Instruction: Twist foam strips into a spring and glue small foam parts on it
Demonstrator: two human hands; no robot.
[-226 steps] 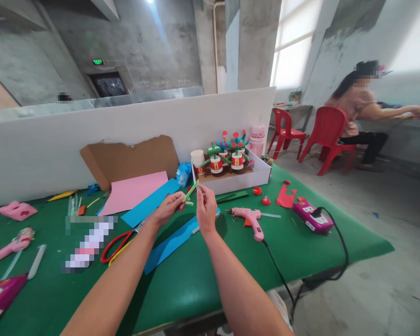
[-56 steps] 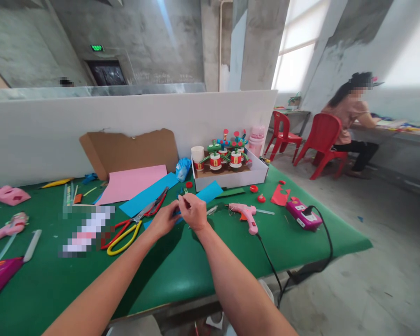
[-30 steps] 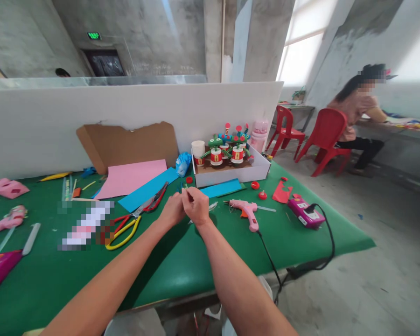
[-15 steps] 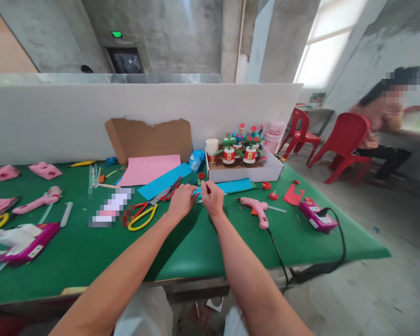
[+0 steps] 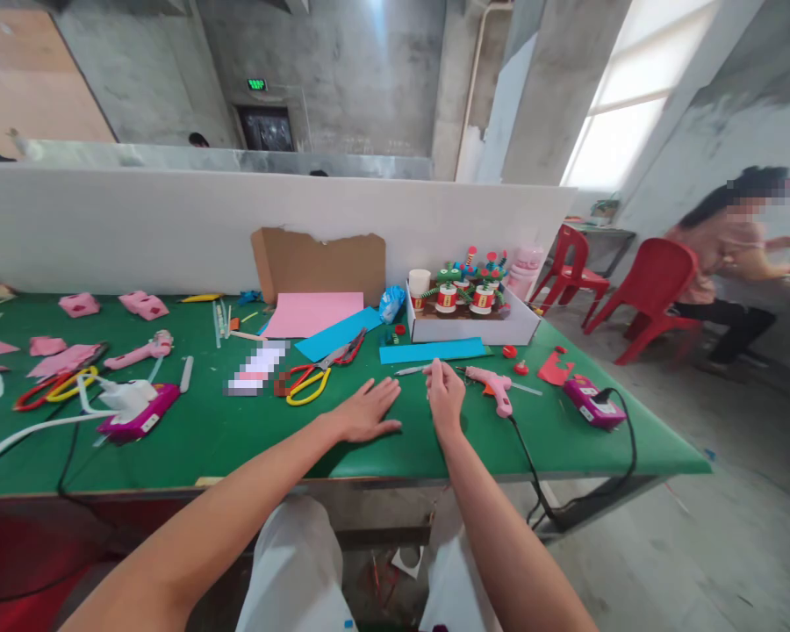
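My left hand (image 5: 367,412) rests palm down on the green tabletop, fingers stretched and apart, holding nothing. My right hand (image 5: 445,391) is closed in a pinch just above the table; what its fingertips hold, if anything, is too small to make out. A slim grey pen (image 5: 411,370) reaches left from beside the right fingertips; I cannot tell whether they touch it. Behind both hands lies a long blue paper strip (image 5: 432,351). Scissors with red and yellow handles (image 5: 312,386) lie left of my left hand. A pink glue gun (image 5: 493,384) is right of my right hand.
A white box (image 5: 477,330) holds cup figures with green springs. Pink paper (image 5: 319,314), a wider blue sheet (image 5: 339,332) and a crumpled blue ball (image 5: 391,303) lie nearby. Purple power strips (image 5: 592,404) sit at both sides. A person (image 5: 724,246) sits far right.
My left hand has left the blue paper and come down flat, open, on the table. My right hand has drawn back to the right of it, still pinched. The view has shifted left.
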